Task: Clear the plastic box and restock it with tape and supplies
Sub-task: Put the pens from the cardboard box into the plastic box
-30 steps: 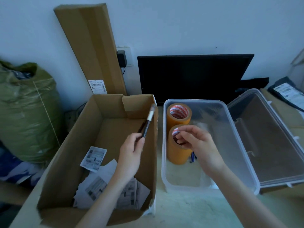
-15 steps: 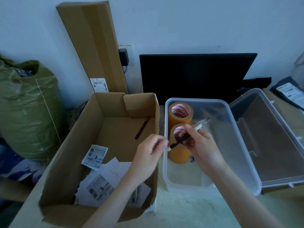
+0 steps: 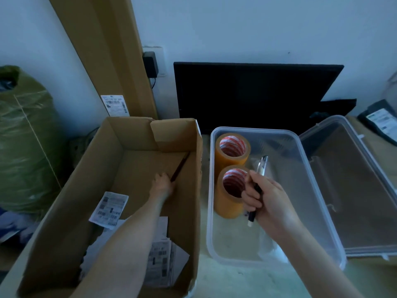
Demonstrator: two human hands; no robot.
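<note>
Head view: left hand (image 3: 162, 186) now down in cardboard box (image 3: 90, 168).

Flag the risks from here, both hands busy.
1. The right hand holds the pen right beside the near tape roll; setting it down could knock that upright roll.
2. The left hand reaches the thin dark stick lying against the cardboard box wall; it may be awkward to pinch.

Inside the plastic box (image 3: 305, 175), two upright tape rolls (image 3: 233, 150) crowd the left wall; right of them the floor lies open. The hinged lid (image 3: 352, 190) lies flat beyond the box's right rim.
</note>
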